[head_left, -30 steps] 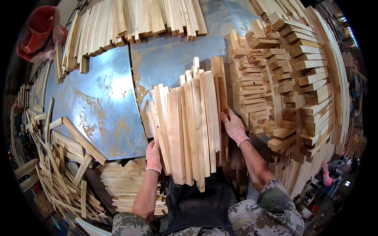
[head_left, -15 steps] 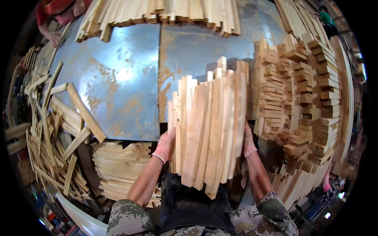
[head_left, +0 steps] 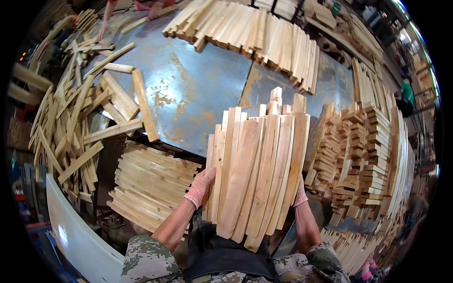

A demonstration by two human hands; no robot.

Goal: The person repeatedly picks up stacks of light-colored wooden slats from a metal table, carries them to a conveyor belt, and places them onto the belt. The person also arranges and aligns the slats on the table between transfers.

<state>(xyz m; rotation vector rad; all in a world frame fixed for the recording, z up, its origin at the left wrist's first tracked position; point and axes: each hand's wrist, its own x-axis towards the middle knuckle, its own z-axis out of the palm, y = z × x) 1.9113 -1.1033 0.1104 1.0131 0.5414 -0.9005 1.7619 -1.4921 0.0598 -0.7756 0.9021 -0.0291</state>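
Head view is showing a worker just beside me, whose two gloved hands are holding a bundle of slats [head_left: 250, 174] at the table's [head_left: 186, 104] near edge, above a dark apron [head_left: 226, 263]. The left hand [head_left: 201, 186] is gripping the bundle's left side; the right hand [head_left: 300, 194] is clasping the other, though the wood is hiding its fingers. I'm seeing no strap around those slats, so squeezing from both sides is probably what is keeping them together. Along the far edge a row of slats [head_left: 245, 32] is lying side by side, likely to stay countable and easy to lift. Loose slats [head_left: 75, 115] are tangling at the left edge, seemingly in no order, and a co-worker's hand [head_left: 103, 30] is hanging near the far left corner. Compared with a second ago, the bundle is now showing below the table's seam [head_left: 245, 82] rather than to its right, the far row is slanting as the view is turning, and the right hand is showing less glove.
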